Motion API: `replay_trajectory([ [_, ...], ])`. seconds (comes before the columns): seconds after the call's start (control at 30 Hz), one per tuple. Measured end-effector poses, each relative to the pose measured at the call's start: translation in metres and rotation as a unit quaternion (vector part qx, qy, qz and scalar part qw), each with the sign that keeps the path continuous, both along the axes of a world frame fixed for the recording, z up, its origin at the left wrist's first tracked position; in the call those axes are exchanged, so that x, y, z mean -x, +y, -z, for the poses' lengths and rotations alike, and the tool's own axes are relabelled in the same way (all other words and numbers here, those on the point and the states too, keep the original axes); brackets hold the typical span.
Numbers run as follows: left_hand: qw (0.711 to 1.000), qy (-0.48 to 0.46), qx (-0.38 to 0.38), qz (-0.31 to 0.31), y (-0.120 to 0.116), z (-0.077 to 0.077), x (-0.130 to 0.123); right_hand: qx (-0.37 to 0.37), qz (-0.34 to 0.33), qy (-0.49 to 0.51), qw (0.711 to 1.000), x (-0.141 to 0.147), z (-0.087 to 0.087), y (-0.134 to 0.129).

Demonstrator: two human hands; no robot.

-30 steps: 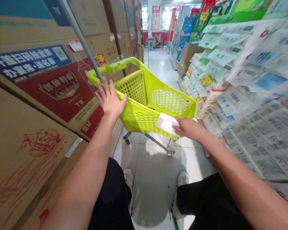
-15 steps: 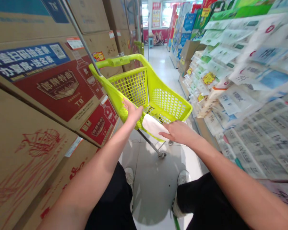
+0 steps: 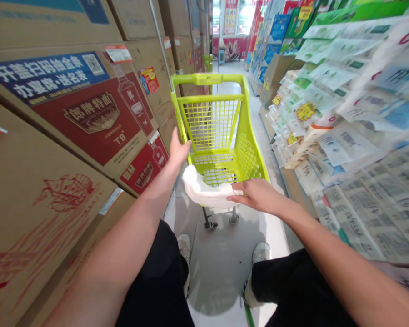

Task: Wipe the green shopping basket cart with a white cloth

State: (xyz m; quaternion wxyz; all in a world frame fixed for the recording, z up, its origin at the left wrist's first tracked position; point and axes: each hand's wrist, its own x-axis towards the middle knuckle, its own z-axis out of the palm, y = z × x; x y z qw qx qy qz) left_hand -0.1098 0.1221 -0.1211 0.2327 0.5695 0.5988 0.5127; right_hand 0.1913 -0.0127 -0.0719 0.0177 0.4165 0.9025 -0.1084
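Your right fingers (image 3: pixel 240 185) pinch the cloth (image 3: pixel 204 195), its length running leftward along the cart's near edge (image 3: pixel 245 113) toward your left hand (image 3: pixel 179 147), whose grip I can't tell.

Cart (image 3: pixel 247 131) lime-yellow, grid-patterned back (image 3: pixel 209 123), honeycomb side (image 3: pixel 251 154); cloth (image 3: pixel 206 195) plain white; trousers (image 3: pixel 150 281) black; shoes (image 3: pixel 261 252) off-white; floor (image 3: pixel 221 277) pale grey. Cartons (image 3: pixel 17 177) brown: dark red panel (image 3: pixel 92 147), blue strip (image 3: pixel 51 75) with white lettering, red line drawing (image 3: pixel 68 188) on the nearest; packs (image 3: pixel 347 141) at right mostly white, green and blue patches; starburst tag (image 3: pixel 306 111) yellow, red print.
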Motion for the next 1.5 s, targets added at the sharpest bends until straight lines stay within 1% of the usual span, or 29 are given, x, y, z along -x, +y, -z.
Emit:
replay_trajectory([
  [0.07, 0.999, 0.003, 0.014, -0.045, -0.008, -0.005, -0.005, 0.029, 0.005, 0.072, 0.997, 0.007, 0.002, -0.004],
  [0.1, 0.998, 0.024, 0.016, -0.054, -0.015, -0.009, -0.010, 0.049, 0.007, 0.114, 0.992, 0.009, 0.003, -0.004],
  [0.13, 0.997, 0.067, 0.010, -0.039, -0.025, -0.013, -0.015, 0.072, 0.006, 0.159, 0.985, 0.011, 0.004, -0.003],
  [0.2, 0.986, 0.164, -0.026, 0.031, -0.046, -0.023, -0.027, 0.124, -0.007, 0.254, 0.959, 0.014, 0.006, 0.002],
  [0.23, 0.973, 0.211, -0.042, 0.085, -0.056, -0.028, -0.032, 0.144, -0.014, 0.296, 0.944, 0.015, 0.007, 0.005],
  [0.27, 0.960, 0.245, -0.039, 0.128, -0.065, -0.031, -0.036, 0.154, -0.015, 0.332, 0.931, 0.015, 0.008, 0.007],
  [0.3, 0.948, 0.277, -0.026, 0.157, -0.073, -0.033, -0.040, 0.152, -0.004, 0.360, 0.921, 0.015, 0.008, 0.010],
  [0.37, 0.924, 0.332, -0.008, 0.188, -0.082, -0.034, -0.043, 0.128, 0.050, 0.384, 0.913, 0.012, 0.008, 0.014],
  [0.43, 0.914, 0.355, -0.005, 0.197, -0.083, -0.034, -0.044, 0.113, 0.111, 0.377, 0.913, 0.006, 0.006, 0.017],
  [0.5, 0.915, 0.341, -0.010, 0.215, -0.080, -0.034, -0.042, 0.124, 0.149, 0.366, 0.910, -0.002, 0.002, 0.018],
  [0.63, 0.911, 0.303, 0.000, 0.279, -0.076, -0.041, -0.037, 0.120, 0.189, 0.355, 0.908, -0.026, -0.012, 0.019],
  [0.67, 0.908, 0.299, 0.002, 0.293, -0.077, -0.042, -0.036, 0.114, 0.196, 0.335, 0.914, -0.032, -0.016, 0.019],
  [0.73, 0.901, 0.292, 0.002, 0.321, -0.079, -0.044, -0.034, 0.091, 0.202, 0.260, 0.940, -0.041, -0.023, 0.016],
  [0.8, 0.893, 0.289, 0.003, 0.345, -0.082, -0.044, -0.032, 0.022, 0.217, 0.164, 0.962, -0.042, -0.028, 0.011],
  [0.87, 0.890, 0.282, 0.009, 0.359, -0.085, -0.044, -0.033, -0.083, 0.233, 0.108, 0.963, -0.034, -0.030, 0.002],
  [0.93, 0.898, 0.261, 0.015, 0.355, -0.086, -0.043, -0.036, -0.165, 0.201, 0.119, 0.958, -0.014, -0.027, -0.009],
  [0.97, 0.904, 0.243, 0.018, 0.350, -0.086, -0.043, -0.038, -0.182, 0.160, 0.138, 0.960, -0.002, -0.024, -0.014],
  [1.03, 0.917, 0.200, 0.016, 0.345, -0.081, -0.041, -0.043, -0.164, 0.064, 0.147, 0.973, 0.024, -0.016, -0.025],
  [1.07, 0.926, 0.181, 0.006, 0.330, -0.077, -0.039, -0.046, -0.147, 0.040, 0.134, 0.979, 0.037, -0.011, -0.029],
  [1.1, 0.940, 0.166, -0.010, 0.296, -0.072, -0.036, -0.047, -0.133, 0.023, 0.115, 0.984, 0.047, -0.007, -0.033],
  [1.13, 0.957, 0.154, -0.027, 0.245, -0.066, -0.031, -0.049, -0.113, 0.016, 0.089, 0.989, 0.056, -0.003, -0.036],
  [1.17, 0.973, 0.143, -0.039, 0.179, -0.060, -0.027, -0.049, -0.095, 0.015, 0.061, 0.994, 0.063, 0.000, -0.038],
  [1.2, 0.985, 0.122, -0.038, 0.112, -0.053, -0.021, -0.050, -0.081, 0.017, 0.032, 0.996, 0.067, 0.003, -0.039],
  [1.23, 0.993, 0.090, -0.019, 0.077, -0.048, -0.016, -0.050, -0.071, 0.020, 0.006, 0.997, 0.070, 0.005, -0.039],
  [1.27, 0.996, 0.048, 0.007, 0.079, -0.043, -0.011, -0.049, -0.068, 0.022, -0.014, 0.997, 0.072, 0.006, -0.039],
  [1.33, 0.987, -0.032, 0.050, 0.150, -0.037, -0.005, -0.047, -0.076, 0.024, -0.035, 0.996, 0.072, 0.008, -0.036],
  [1.37, 0.979, -0.060, 0.057, 0.186, -0.035, -0.003, -0.046, -0.081, 0.021, -0.038, 0.996, 0.072, 0.009, -0.035],
  [1.43, 0.969, -0.087, 0.052, 0.225, -0.034, -0.002, -0.042, -0.081, 0.019, -0.043, 0.996, 0.071, 0.011, -0.033],
  [1.5, 0.966, -0.093, 0.040, 0.238, -0.032, -0.004, -0.036, -0.077, 0.023, -0.049, 0.996, 0.069, 0.011, -0.031],
])
